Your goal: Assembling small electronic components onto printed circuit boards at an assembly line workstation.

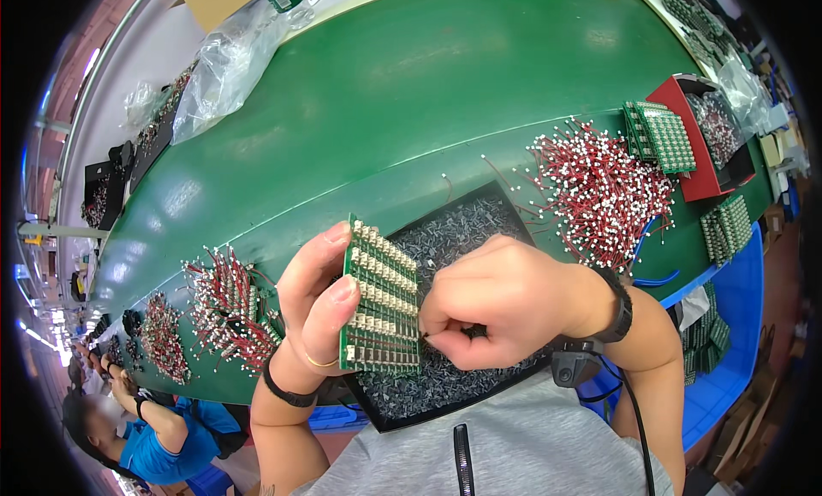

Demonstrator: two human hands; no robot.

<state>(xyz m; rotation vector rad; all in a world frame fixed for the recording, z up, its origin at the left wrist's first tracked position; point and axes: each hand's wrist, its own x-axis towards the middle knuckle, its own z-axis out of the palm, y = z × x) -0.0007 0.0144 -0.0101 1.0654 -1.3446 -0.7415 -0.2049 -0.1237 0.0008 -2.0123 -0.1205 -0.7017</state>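
My left hand (315,303) grips a green circuit board panel (381,301) by its left edge and holds it upright over a black tray (390,415). Rows of small pale parts cover the panel. My right hand (505,299) is closed, its fingertips pinching a small dark component at the panel's lower right edge. The tray under both hands is full of small dark grey components (467,222).
A heap of red wires with white ends (599,188) lies right of the tray on the green belt (411,94). Stacked green boards (659,136) lean on a red box (698,184). Wired boards (224,312) lie at left. A blue bin (732,359) sits lower right. Another person (145,436) works at lower left.
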